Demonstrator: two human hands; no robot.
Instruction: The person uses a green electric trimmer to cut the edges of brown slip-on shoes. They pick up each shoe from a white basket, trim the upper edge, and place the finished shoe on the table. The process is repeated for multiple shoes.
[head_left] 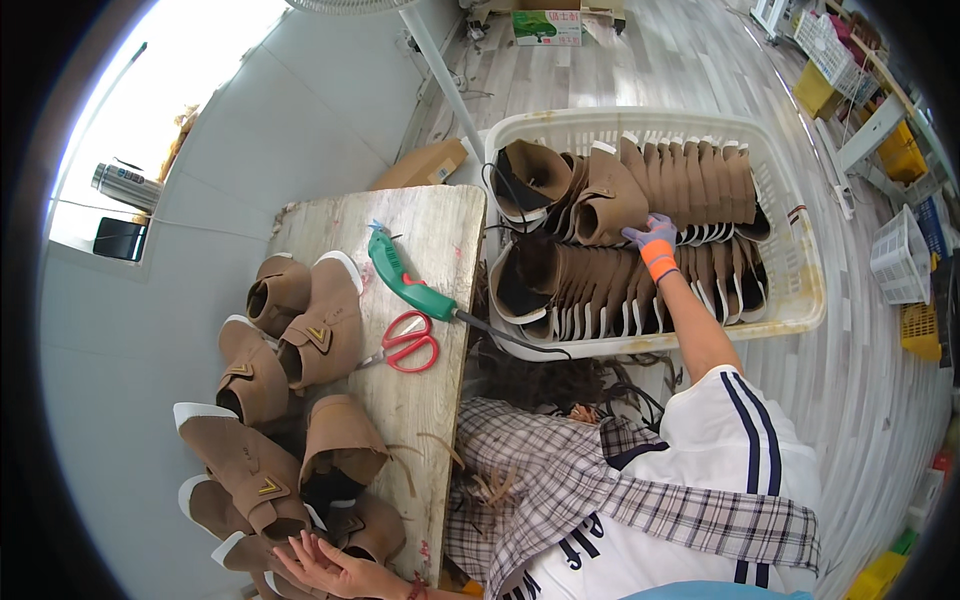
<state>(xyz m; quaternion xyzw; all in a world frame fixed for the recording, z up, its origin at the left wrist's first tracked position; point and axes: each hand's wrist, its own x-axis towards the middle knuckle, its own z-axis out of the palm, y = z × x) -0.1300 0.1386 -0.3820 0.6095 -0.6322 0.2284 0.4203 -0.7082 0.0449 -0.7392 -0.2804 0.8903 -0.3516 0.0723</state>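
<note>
My right hand (655, 236), in a purple glove with an orange cuff, reaches out to the white plastic basket (790, 318). Its fingers close on the rim of a brown shoe upper (612, 190) with a white toe edge, which lies on top of the packed rows of similar uppers (690, 180). Down at the lower left, my bare left hand (325, 570) has its fingers spread. It is beside a loose pile of brown uppers (250, 470) with gold V-shaped marks on their straps; whether it touches them I cannot tell.
A green corded handheld tool (405, 278) and red-handled scissors (408, 345) lie on the worn wooden table (440, 225). The tool's black cord runs off toward the basket. Thin brown offcuts rest near the table's edge. A fan pole (445, 75) stands behind; shelving and baskets (900, 255) line the right.
</note>
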